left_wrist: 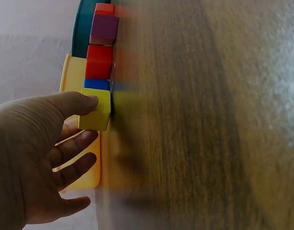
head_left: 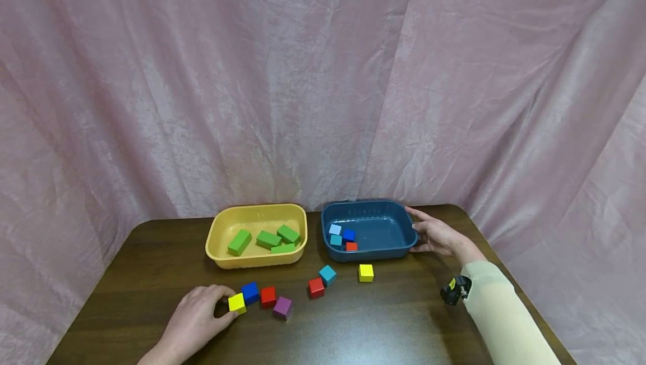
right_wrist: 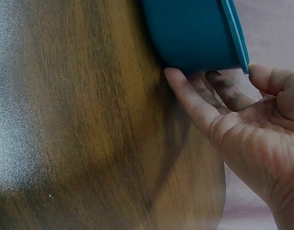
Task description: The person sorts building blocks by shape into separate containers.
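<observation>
Cube of bright yellow [head_left: 236,303] sits pinched in the left grip [head_left: 199,312], thumb on one face and a fingertip behind, the other fingers spread apart below in the left wrist view. It is at the left end of a loose row on the desk [head_left: 383,331]; whether it rests on the wood or is barely raised, I cannot tell. Touching it or just beside it is a blue cube [head_left: 250,293], then a red cube [head_left: 268,297] and a purple cube [head_left: 283,308]. That crowding is the likeliest trouble: a sideways pull could knock the blue cube into its neighbour. The hold looks fingertip-only, so a slack thumb could let the cube twist or drop.

Farther right lie another red cube [head_left: 316,287], a teal cube [head_left: 327,275] and a second yellow cube [head_left: 365,273]. Behind, the yellow tray [head_left: 216,258] carries green blocks [head_left: 239,243], and the blue tray [head_left: 370,254] has small cubes [head_left: 349,235] at its left end. The right grip [head_left: 438,236] is spread against the blue tray's right end; too hard a push there could slide it into the yellow tray.
</observation>
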Available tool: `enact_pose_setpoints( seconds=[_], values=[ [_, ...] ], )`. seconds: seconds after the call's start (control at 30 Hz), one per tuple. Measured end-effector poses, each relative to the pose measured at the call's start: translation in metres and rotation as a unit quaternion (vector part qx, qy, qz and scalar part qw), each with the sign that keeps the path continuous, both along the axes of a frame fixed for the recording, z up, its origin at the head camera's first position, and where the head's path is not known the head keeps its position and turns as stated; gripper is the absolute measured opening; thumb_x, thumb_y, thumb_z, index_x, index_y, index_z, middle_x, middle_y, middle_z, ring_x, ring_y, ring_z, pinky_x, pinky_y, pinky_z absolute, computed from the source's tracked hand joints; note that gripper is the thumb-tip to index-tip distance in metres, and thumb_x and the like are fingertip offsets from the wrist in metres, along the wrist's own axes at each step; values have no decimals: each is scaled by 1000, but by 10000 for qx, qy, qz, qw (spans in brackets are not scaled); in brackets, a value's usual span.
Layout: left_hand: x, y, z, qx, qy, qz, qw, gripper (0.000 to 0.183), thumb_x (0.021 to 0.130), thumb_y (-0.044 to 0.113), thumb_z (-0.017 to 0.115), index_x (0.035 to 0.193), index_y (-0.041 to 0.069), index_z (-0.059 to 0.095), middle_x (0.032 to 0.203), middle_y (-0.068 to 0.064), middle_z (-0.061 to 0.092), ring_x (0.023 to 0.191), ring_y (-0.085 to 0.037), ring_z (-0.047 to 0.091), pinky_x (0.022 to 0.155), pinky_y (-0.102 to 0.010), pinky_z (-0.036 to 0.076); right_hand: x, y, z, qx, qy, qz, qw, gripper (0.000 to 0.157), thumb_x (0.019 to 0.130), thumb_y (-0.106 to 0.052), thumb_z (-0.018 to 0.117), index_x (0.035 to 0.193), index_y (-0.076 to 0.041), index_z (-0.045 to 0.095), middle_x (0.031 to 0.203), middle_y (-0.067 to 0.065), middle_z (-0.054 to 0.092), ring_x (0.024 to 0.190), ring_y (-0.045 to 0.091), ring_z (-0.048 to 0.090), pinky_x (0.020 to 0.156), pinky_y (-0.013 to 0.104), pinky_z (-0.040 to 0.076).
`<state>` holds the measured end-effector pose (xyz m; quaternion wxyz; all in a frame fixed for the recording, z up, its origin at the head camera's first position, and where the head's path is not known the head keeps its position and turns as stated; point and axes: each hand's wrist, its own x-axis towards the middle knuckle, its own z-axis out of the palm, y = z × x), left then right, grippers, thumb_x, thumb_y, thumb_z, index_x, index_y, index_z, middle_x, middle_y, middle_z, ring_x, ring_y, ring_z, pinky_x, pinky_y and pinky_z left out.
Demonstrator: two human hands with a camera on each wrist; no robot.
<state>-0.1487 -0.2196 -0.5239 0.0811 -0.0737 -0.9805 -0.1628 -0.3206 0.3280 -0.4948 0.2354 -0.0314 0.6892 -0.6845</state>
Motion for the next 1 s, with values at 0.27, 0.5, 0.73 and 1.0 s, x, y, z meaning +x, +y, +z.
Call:
enact_pose_setpoints(
  seconds=[0.27,0.5,0.73,1.0],
  values=[
    [3,0,6,18,-25,40,10000,33,68,43,78,94,28,64,91,14,58,93,-15,52,82,-48,40,0,0,0,21,-6,-38,10000,57,100,-10,31,150,-30,12,138,30,27,117,44,44,89,62,37],
    [9,2,13,36,336,-93,9994,32,67,40,79,92,30,63,91,15,57,92,-14,52,80,-44,40,-1,1,1,21,-28,-63,10000,56,100,-10,30,150,-30,13,139,29,27,117,42,45,89,62,37],
    [14,8,24,101,760,-254,9967,33,65,40,80,91,31,63,89,17,56,90,-10,50,80,-38,39,-1,2,-1,-25,-30,20,10000,57,100,-10,30,150,-29,11,139,31,26,117,43,45,89,62,36],
    [16,16,38,180,904,-373,9950,32,66,40,79,93,32,63,92,19,57,92,-8,49,81,-37,39,-2,1,0,-3,-79,-140,9999,56,100,-10,32,149,-31,15,137,28,30,117,43,45,89,62,37]
  ],
)
